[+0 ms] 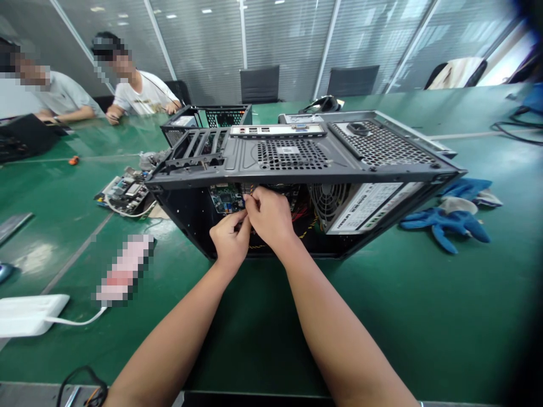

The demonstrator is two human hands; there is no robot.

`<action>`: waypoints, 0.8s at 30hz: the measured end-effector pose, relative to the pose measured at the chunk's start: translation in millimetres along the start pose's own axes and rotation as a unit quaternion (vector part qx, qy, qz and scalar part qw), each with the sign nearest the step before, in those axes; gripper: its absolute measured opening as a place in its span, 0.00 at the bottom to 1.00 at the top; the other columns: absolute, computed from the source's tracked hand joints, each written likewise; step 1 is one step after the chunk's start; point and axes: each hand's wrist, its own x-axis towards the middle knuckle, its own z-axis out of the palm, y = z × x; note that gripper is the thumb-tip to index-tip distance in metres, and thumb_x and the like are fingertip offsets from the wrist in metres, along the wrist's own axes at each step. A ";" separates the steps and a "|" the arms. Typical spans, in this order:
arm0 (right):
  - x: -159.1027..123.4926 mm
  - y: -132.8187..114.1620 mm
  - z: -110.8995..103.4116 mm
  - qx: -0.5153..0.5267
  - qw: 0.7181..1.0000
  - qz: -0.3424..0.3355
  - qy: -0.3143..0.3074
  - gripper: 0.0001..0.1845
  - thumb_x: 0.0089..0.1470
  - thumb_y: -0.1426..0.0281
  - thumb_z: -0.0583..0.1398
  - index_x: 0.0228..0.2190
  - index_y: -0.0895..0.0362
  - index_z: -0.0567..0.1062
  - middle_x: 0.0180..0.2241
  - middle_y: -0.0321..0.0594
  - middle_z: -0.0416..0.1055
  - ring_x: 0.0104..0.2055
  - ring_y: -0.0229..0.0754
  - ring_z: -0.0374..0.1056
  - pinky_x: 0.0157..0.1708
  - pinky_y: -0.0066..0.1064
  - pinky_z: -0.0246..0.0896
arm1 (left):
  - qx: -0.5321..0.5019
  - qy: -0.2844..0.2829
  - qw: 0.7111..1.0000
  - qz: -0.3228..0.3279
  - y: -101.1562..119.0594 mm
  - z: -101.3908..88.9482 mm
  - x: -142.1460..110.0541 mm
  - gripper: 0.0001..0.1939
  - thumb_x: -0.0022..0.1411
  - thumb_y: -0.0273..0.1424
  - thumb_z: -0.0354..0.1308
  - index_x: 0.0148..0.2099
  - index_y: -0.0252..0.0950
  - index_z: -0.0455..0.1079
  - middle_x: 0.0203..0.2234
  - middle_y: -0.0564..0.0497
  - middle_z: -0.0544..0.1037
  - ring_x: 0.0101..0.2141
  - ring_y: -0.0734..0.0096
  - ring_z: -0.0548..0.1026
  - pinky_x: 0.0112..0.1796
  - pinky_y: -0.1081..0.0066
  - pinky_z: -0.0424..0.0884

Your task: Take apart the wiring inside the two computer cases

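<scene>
A black computer case [297, 158] lies on its side on the green table [403, 316], its open side facing me. Inside it I see a motherboard [225, 198], a power supply with a fan [360, 206] and coloured wires [303, 217]. Both my hands reach into the opening. My left hand [231, 237] and my right hand [269, 217] touch each other, fingers pinched together on something small near the wires; what they hold is hidden by the fingers.
Blue gloves [445, 220] lie right of the case. A loose circuit board [125, 192] sits to its left, a second case [207, 118] behind it. A white power bank [29, 314] with a cable lies near left. Two people [136, 90] sit at the far left. Chairs stand behind.
</scene>
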 end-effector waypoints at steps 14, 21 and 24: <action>1.3 2.7 -1.1 0.098 0.995 0.001 -0.018 0.18 0.62 0.67 0.55 0.20 0.54 0.63 0.21 0.33 0.66 0.24 0.36 0.59 0.27 0.30 0.47 | -0.261 -0.092 0.942 -0.189 -19.5 6.8 5.6 0.12 0.60 0.38 0.64 0.37 0.34 0.79 0.25 0.50 0.81 0.24 0.73 0.75 0.28 0.73 0.72; 1.4 4.7 0.6 0.084 0.996 -0.014 -0.005 0.17 0.62 0.67 0.56 0.21 0.55 0.64 0.22 0.34 0.68 0.25 0.36 0.59 0.28 0.30 0.48 | -0.041 0.002 0.999 -0.025 -7.1 0.2 0.7 0.06 0.62 0.33 0.61 0.37 0.36 0.77 0.29 0.50 0.83 0.29 0.69 0.80 0.34 0.71 0.75; 1.0 4.7 0.3 0.093 0.995 -0.017 -0.004 0.17 0.62 0.67 0.56 0.21 0.55 0.65 0.23 0.34 0.68 0.25 0.35 0.59 0.28 0.30 0.48 | -0.074 -0.012 0.996 -0.048 -8.6 1.4 0.7 0.07 0.63 0.34 0.60 0.37 0.36 0.76 0.29 0.49 0.83 0.29 0.69 0.79 0.33 0.71 0.74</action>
